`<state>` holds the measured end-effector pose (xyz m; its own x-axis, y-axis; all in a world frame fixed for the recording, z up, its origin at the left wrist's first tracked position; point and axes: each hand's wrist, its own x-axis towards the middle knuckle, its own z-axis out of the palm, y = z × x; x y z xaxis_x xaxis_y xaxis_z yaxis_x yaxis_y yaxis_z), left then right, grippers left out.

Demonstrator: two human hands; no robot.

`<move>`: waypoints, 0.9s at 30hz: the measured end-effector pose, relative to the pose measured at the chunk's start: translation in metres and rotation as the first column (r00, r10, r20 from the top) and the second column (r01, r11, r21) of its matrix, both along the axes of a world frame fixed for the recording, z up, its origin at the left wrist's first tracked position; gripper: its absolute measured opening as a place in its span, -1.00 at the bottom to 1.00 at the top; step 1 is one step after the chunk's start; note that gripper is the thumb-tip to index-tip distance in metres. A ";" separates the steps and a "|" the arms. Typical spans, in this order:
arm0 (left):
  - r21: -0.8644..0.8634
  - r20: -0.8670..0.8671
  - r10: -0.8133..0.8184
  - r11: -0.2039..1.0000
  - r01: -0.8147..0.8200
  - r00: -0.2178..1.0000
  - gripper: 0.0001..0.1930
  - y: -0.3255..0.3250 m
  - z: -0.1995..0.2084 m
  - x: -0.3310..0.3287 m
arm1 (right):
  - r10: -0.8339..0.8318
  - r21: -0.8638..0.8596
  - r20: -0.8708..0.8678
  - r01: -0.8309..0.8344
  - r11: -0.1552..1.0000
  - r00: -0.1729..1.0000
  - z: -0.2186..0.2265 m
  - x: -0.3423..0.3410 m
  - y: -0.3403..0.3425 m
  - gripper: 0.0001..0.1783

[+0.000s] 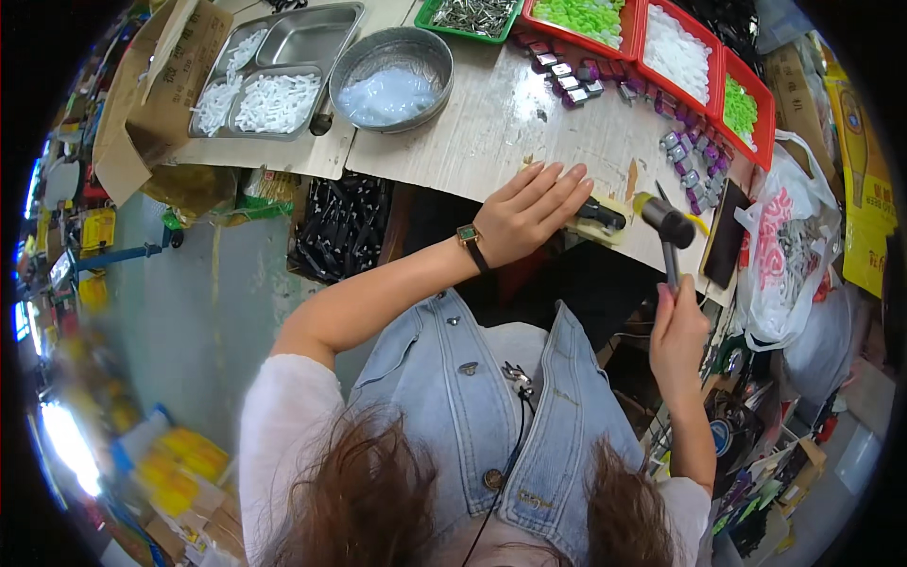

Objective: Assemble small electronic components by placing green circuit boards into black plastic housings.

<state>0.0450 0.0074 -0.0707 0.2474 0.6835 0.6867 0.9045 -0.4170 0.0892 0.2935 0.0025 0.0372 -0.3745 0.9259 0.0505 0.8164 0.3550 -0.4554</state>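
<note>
Upright in my right hand is a mallet, its handle wrapped by my fingers. One mallet face is yellowish, the other black, and the head is raised over the table's front edge. My left hand, with a watch on its wrist, is stretched out flat, fingers straight and lying side by side. Just past its fingertips a black part rests on a pale yellowish block at the table edge. My fingers partly cover that block. Behind the mallet a thin pointed tool with some yellow is mostly hidden.
Purple and silver pieces lie scattered before red trays of green and white bits. A green tray holds metal pins. Left stand a metal bowl and a steel tray. A plastic bag hangs at right.
</note>
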 end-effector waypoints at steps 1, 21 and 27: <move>0.007 -0.008 0.001 1.000 -0.001 1.000 -0.55 0.000 -0.001 0.000 | 0.073 0.016 0.121 -0.076 0.997 0.990 -0.018 0.003 -0.002 -0.81; 0.042 0.573 -0.084 0.996 0.073 0.815 0.11 -0.016 -0.014 -0.007 | 0.232 -0.135 -0.024 -0.233 0.963 0.972 0.009 -0.040 0.022 -0.76; -0.152 0.427 0.042 0.988 0.026 0.903 0.03 -0.022 0.005 -0.004 | 0.326 -0.118 0.139 -0.311 0.943 0.935 -0.001 -0.032 0.021 -0.73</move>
